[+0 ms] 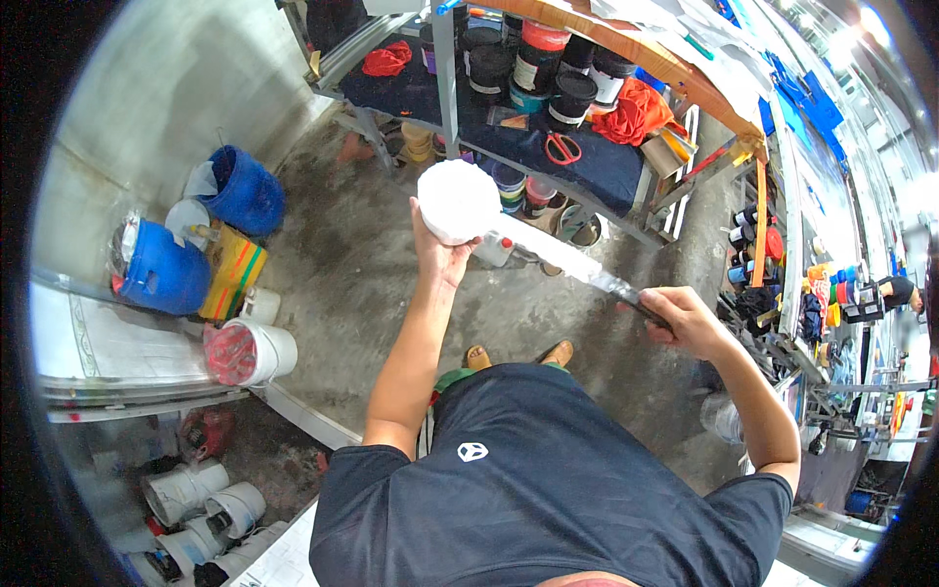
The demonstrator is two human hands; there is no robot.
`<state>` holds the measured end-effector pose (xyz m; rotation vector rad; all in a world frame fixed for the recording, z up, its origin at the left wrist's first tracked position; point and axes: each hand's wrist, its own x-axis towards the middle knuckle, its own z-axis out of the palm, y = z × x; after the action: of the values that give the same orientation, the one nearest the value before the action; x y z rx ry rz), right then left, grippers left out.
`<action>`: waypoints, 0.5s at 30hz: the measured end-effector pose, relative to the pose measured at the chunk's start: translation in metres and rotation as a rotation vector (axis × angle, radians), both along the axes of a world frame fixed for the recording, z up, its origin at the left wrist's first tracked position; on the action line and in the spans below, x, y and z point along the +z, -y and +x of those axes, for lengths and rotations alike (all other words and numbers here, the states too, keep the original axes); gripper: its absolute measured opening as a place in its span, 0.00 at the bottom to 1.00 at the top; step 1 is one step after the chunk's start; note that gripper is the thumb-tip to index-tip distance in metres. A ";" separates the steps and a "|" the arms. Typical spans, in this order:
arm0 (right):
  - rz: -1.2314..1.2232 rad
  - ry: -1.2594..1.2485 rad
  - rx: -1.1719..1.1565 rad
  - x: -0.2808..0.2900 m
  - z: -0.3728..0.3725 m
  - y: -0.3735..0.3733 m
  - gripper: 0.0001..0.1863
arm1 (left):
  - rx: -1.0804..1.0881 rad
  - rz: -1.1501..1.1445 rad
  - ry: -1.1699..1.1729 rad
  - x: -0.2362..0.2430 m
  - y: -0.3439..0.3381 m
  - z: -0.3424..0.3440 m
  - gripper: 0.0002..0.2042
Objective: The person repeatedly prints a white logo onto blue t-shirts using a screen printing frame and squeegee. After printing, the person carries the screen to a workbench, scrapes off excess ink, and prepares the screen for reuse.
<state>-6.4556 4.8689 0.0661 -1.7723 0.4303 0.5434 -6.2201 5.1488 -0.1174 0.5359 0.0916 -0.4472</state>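
My left hand [442, 252] is wrapped around the side of a round tub [458, 203]; white paste or cream fills its top, and most of its wall is hidden. Closed around a dark handle, my right hand [689, 321] grips a long spatula [559, 256] whose blade is coated in white. The blade slants up and left, and its far end reaches the tub's right side. Whether the tip touches the paste I cannot tell.
Ahead stands a metal-framed shelf [450, 98] with several dark tubs, red scissors [562, 149] and a red cloth [634, 110]. Blue drums [166, 266] line the left wall. White buckets [269, 352] stand at lower left. A crowded rack [773, 245] is on the right.
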 end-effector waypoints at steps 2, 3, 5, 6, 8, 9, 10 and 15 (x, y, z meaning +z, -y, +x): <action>-0.173 0.200 -0.024 -0.008 0.003 -0.001 0.20 | 0.032 -0.006 -0.012 0.000 -0.003 -0.001 0.38; -0.267 0.296 -0.041 -0.011 0.003 -0.001 0.19 | -0.014 -0.031 -0.042 -0.002 -0.003 -0.004 0.38; -0.425 0.423 -0.067 -0.024 0.009 -0.006 0.15 | -0.103 -0.096 -0.097 -0.008 0.000 -0.006 0.39; -0.415 0.452 -0.082 -0.037 0.011 -0.006 0.15 | -0.131 -0.110 -0.106 -0.012 0.002 -0.006 0.37; -0.413 0.524 -0.097 -0.062 0.014 -0.005 0.15 | -0.192 -0.142 -0.120 -0.017 0.007 -0.007 0.35; -0.445 0.539 -0.078 -0.067 0.016 -0.007 0.14 | -0.186 -0.139 -0.146 -0.016 0.007 -0.009 0.35; -0.446 0.532 -0.062 -0.072 0.015 -0.007 0.15 | -0.180 -0.138 -0.172 -0.015 0.008 -0.011 0.35; -0.346 0.412 -0.072 -0.081 0.001 -0.021 0.17 | -0.019 -0.034 -0.090 0.005 0.016 -0.016 0.42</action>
<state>-6.4551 4.8895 -0.0150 -2.1285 0.3078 0.0435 -6.2362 5.1325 -0.1124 0.4836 0.1646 -0.4905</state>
